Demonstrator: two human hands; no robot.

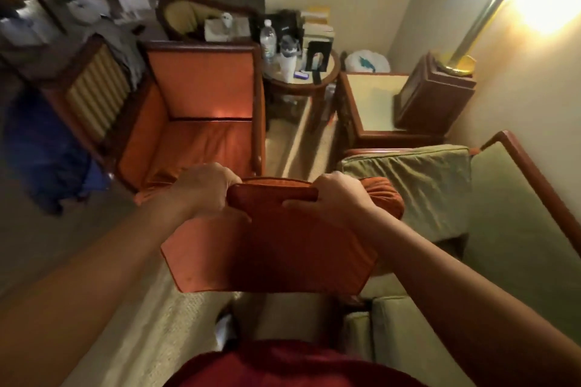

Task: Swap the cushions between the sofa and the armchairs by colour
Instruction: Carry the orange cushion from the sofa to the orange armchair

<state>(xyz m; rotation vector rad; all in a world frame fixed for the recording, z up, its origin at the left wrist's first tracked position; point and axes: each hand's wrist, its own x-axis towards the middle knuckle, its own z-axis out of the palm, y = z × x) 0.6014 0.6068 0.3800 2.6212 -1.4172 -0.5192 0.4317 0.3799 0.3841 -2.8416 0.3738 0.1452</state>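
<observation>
I hold an orange cushion (270, 248) in front of me, above the floor between the seats. My left hand (202, 190) grips its top edge on the left, and my right hand (338, 198) grips the same edge on the right. Ahead on the left stands an orange armchair (201, 110) with a wooden frame and an orange seat pad. On the right is a green sofa (515, 223), and a loose green cushion (412, 182) lies on its near end. An orange bolster end (386, 195) shows just behind my right hand.
A round side table (301, 78) crowded with bottles, books and small items stands between the armchair and a square wooden table (374, 104). A floor lamp (456, 63) rises at the right wall. Bags and another chair lie at the back left. A blue heap (41, 148) sits left.
</observation>
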